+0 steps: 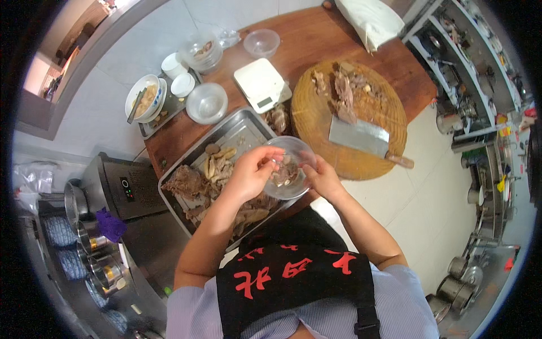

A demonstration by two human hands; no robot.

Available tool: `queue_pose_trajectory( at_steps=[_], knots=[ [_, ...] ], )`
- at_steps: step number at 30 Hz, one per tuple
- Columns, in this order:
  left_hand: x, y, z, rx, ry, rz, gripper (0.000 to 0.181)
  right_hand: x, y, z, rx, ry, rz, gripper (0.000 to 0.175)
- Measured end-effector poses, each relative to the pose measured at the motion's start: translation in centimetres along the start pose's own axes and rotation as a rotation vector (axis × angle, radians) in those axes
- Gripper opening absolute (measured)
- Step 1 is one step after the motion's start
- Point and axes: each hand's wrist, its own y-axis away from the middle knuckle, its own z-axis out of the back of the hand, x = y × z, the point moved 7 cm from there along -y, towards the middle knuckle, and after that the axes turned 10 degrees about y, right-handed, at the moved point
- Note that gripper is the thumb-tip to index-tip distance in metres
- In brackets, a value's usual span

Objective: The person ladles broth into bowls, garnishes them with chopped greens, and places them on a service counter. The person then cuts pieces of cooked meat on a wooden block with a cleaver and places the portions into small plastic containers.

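My right hand [324,179] grips the right rim of a clear plastic bowl [302,148] with pieces of cooked meat [286,173] inside. Over the bowl's left side is my left hand [254,169], its thumb and fingertips close together; whether they pinch something or the rim cannot be told. Below and left of the bowl lies a metal tray [175,216] of cooked meat chunks, partly under my left forearm. A white digital kitchen scale [258,80] stands beyond the bowl. To the right, a cleaver [360,135] lies on a round wooden chopping board [334,161] beside chopped meat [345,95].
Clear bowls [206,104] and a smaller tray [169,116] with white cups [183,84] and a spooned bowl [146,97] stand at the back left of the wooden table [292,29]. A white bag [370,21] lies at the back right. Metal shelves [457,72] hold utensils.
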Motion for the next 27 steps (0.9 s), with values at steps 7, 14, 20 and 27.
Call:
queue_pose_trajectory(
  at_steps=[7, 14, 20, 27],
  knots=[
    [0.9, -1.5, 2.9, -0.111, 0.304, 0.086, 0.025, -0.9, -8.9, 12.5, -0.244, 0.474, -0.005, 0.04],
    [7.5, 0.4, 6.7, -0.322, 0.463, 0.176, 0.026, 15.2, -12.4, 13.8, -0.338, 0.847, 0.455, 0.051],
    [11.2, 3.8, 7.7, -0.543, 0.401, 0.3, 0.028, 18.4, -29.7, -1.7, 0.328, 0.32, 0.084, 0.078],
    [12.9, 8.7, 8.2, -0.763, -0.052, 0.373, 0.022, 14.9, -43.7, -14.3, 0.212, -0.164, -0.277, 0.055]
  ],
)
